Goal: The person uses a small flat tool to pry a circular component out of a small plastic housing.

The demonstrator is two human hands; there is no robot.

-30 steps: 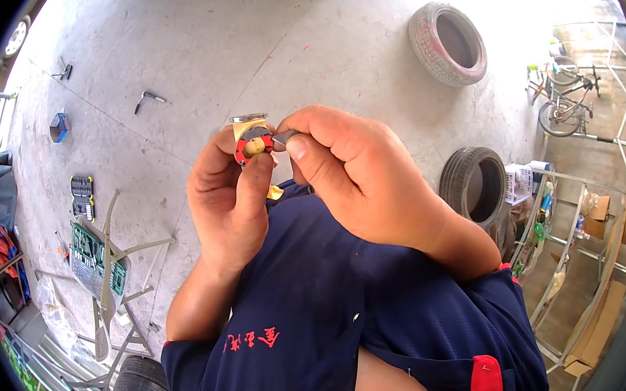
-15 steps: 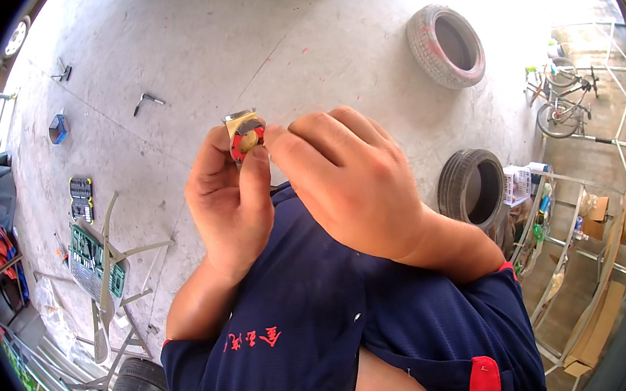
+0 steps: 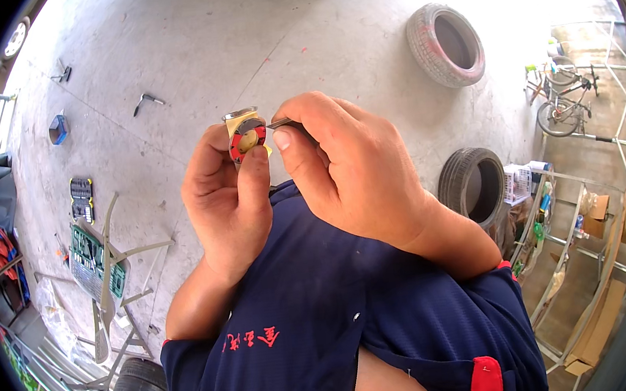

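Note:
Up in front of my chest, my left hand (image 3: pixel 225 197) is closed around a small round part (image 3: pixel 248 136). Its face is red and dark grey with a brass-coloured middle, and a cream side and a shiny metal rim show at its top. My left thumb presses on the lower part of that face. Just to the right, my right hand (image 3: pixel 352 165) pinches a thin dark metal piece (image 3: pixel 281 123) between thumb and forefinger. The tip of this piece points at the part's right edge; whether they touch, I cannot tell. My right fingers hide most of it.
Two tyres (image 3: pixel 418 51) (image 3: pixel 444 189) lie on the concrete floor at the right, beside a metal rack (image 3: pixel 562 245) and a bicycle (image 3: pixel 560 112). To the left are a metal stand (image 3: pixel 109 251), a green tool case (image 3: pixel 87 257) and a small black tool (image 3: pixel 147 102).
My right hand has drawn back slightly from the round part and turned, so its thumb and the thin metal piece now show. My left hand has hardly moved.

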